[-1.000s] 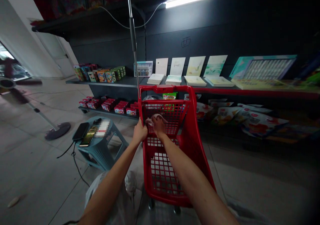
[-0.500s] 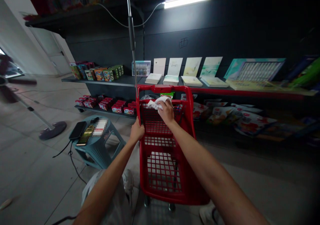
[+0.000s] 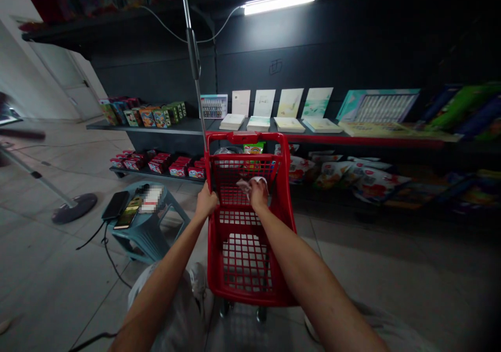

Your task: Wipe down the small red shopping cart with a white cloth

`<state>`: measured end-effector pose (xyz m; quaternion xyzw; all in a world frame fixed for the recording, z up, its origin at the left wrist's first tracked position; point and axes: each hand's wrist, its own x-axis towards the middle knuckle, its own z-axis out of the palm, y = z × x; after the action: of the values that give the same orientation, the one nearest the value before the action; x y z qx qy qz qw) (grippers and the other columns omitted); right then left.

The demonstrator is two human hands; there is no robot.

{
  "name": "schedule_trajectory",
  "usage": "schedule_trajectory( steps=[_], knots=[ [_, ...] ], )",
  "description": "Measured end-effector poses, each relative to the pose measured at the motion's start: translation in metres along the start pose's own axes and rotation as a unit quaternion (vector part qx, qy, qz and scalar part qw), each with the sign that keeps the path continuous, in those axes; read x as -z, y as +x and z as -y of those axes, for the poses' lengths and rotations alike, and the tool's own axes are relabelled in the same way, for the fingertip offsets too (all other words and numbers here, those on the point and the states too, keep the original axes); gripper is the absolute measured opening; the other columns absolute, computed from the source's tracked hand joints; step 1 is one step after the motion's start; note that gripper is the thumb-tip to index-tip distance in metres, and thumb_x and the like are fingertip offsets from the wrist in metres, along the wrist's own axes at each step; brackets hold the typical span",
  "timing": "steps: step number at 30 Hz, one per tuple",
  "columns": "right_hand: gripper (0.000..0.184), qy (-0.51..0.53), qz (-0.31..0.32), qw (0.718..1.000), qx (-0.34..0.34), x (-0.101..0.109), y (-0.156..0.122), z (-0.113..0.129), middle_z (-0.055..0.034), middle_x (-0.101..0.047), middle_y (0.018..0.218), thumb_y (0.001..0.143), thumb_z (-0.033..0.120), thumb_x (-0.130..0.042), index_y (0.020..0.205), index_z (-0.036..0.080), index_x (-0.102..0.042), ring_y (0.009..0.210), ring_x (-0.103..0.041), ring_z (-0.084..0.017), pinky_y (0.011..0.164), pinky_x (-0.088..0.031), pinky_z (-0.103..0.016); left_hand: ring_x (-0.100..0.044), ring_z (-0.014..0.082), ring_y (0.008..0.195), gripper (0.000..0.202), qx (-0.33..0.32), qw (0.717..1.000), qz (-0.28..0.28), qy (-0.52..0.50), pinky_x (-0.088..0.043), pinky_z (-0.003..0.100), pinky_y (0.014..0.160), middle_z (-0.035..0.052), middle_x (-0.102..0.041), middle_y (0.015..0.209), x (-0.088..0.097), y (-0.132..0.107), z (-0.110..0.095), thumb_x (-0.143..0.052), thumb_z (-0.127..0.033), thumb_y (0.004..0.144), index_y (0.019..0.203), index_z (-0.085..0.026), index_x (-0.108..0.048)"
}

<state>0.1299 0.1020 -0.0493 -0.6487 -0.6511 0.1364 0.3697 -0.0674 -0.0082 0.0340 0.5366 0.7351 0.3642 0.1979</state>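
A small red shopping cart with grid walls stands in front of me on casters. My left hand is wrapped round its left side rim, below the handle. Inside the basket, my right hand grips a crumpled white cloth against or just in front of the far grid panel; whether it touches is hard to tell. A thin metal pole rises from the cart's upper left corner. Through the grid behind the handle, a green snack packet shows.
A blue-grey stool at left carries a phone and a black device with a trailing cable. Further left is a round stand base. Behind the cart, a dark shelf holds books, small boxes and snack bags.
My right hand and the cloth have moved down from the cart's upper bar to the grid panel inside. My left hand keeps its hold on the side rim. The view has shifted slightly.
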Motion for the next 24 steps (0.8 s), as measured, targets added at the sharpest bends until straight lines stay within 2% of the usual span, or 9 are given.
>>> schedule_trajectory(
  steps=[3, 6, 9, 11, 14, 16, 20, 22, 24],
  knots=[
    [0.013, 0.031, 0.033, 0.994, -0.100, -0.003, -0.007, -0.006, -0.0122, -0.069, 0.087, 0.079, 0.019, -0.060, 0.085, 0.013, -0.070, 0.085, -0.063, -0.024, 0.075, -0.046, -0.030, -0.065, 0.0260, 0.127, 0.066, 0.001, 1.000, -0.001, 0.012, -0.050, 0.035, 0.107, 0.0040, -0.070, 0.136, 0.001, 0.002, 0.001, -0.046, -0.010, 0.087, 0.150, -0.028, -0.049],
    [0.016, 0.038, 0.008, 0.993, -0.109, 0.000, 0.006, 0.001, -0.0150, -0.070, 0.089, 0.080, 0.022, -0.061, 0.089, 0.012, -0.069, 0.087, -0.064, -0.026, 0.079, -0.048, -0.032, -0.067, 0.0269, 0.123, 0.064, -0.005, 1.000, 0.005, 0.027, -0.051, 0.036, 0.106, 0.0046, -0.072, 0.133, 0.003, 0.004, 0.001, -0.046, -0.011, 0.087, 0.149, -0.028, -0.051],
    [0.025, 0.053, -0.031, 0.995, -0.076, 0.015, 0.032, 0.022, -0.0158, -0.069, 0.111, 0.085, 0.024, -0.056, 0.105, 0.013, -0.067, 0.105, -0.061, -0.024, 0.096, -0.046, -0.032, -0.068, 0.0274, 0.122, 0.065, -0.001, 0.999, 0.013, 0.041, -0.050, 0.037, 0.106, 0.0054, -0.072, 0.132, 0.005, 0.008, -0.001, -0.048, -0.014, 0.088, 0.152, -0.027, -0.048],
    [0.027, 0.067, -0.072, 0.995, -0.029, 0.031, 0.050, 0.039, -0.0156, -0.064, 0.121, 0.089, 0.023, -0.053, 0.112, 0.015, -0.064, 0.114, -0.057, -0.023, 0.104, -0.042, -0.032, -0.067, 0.0275, 0.122, 0.066, 0.005, 0.999, 0.018, 0.047, -0.050, 0.037, 0.107, 0.0058, -0.071, 0.133, 0.006, 0.011, -0.002, -0.048, -0.014, 0.089, 0.153, -0.027, -0.047],
    [0.028, 0.076, -0.151, 0.983, 0.070, 0.057, 0.070, 0.059, -0.0169, -0.055, 0.127, 0.092, 0.021, -0.049, 0.117, 0.016, -0.060, 0.122, -0.051, -0.025, 0.110, -0.039, -0.036, -0.067, 0.0278, 0.123, 0.065, 0.006, 0.998, 0.024, 0.053, -0.050, 0.037, 0.107, 0.0063, -0.071, 0.133, 0.007, 0.013, -0.005, -0.047, -0.015, 0.090, 0.154, -0.027, -0.046],
    [0.030, 0.053, -0.169, 0.978, 0.106, 0.070, 0.076, 0.065, -0.0174, -0.049, 0.129, 0.093, 0.019, -0.047, 0.121, 0.015, -0.058, 0.126, -0.048, -0.027, 0.112, -0.037, -0.038, -0.067, 0.0286, 0.122, 0.064, 0.006, 0.998, 0.025, 0.060, -0.051, 0.037, 0.105, 0.0068, -0.071, 0.132, 0.008, 0.014, -0.006, -0.048, -0.016, 0.090, 0.154, -0.027, -0.046],
    [0.031, -0.016, -0.125, 0.985, 0.118, 0.071, 0.072, 0.055, -0.0159, -0.048, 0.131, 0.091, 0.012, -0.051, 0.120, 0.017, -0.058, 0.125, -0.049, -0.027, 0.109, -0.040, -0.038, -0.068, 0.0293, 0.121, 0.068, 0.001, 0.997, 0.028, 0.074, -0.051, 0.037, 0.103, 0.0064, -0.072, 0.132, 0.008, 0.017, -0.005, -0.048, -0.014, 0.089, 0.155, -0.029, -0.045],
    [0.030, -0.054, -0.068, 0.991, 0.106, 0.063, 0.064, 0.043, -0.0155, -0.051, 0.133, 0.089, 0.013, -0.058, 0.119, 0.018, -0.061, 0.122, -0.052, -0.027, 0.103, -0.045, -0.038, -0.067, 0.0292, 0.122, 0.068, -0.001, 0.997, 0.028, 0.074, -0.051, 0.037, 0.104, 0.0065, -0.071, 0.132, 0.007, 0.019, -0.004, -0.048, -0.014, 0.088, 0.155, -0.028, -0.045],
    [0.029, -0.092, 0.004, 0.992, 0.086, 0.053, 0.057, 0.033, -0.0162, -0.054, 0.133, 0.089, 0.021, -0.066, 0.118, 0.018, -0.063, 0.118, -0.055, -0.028, 0.097, -0.048, -0.038, -0.067, 0.0292, 0.122, 0.066, -0.008, 0.997, 0.023, 0.071, -0.050, 0.038, 0.105, 0.0067, -0.071, 0.132, 0.006, 0.020, -0.003, -0.049, -0.013, 0.088, 0.153, -0.027, -0.048]
  ],
)
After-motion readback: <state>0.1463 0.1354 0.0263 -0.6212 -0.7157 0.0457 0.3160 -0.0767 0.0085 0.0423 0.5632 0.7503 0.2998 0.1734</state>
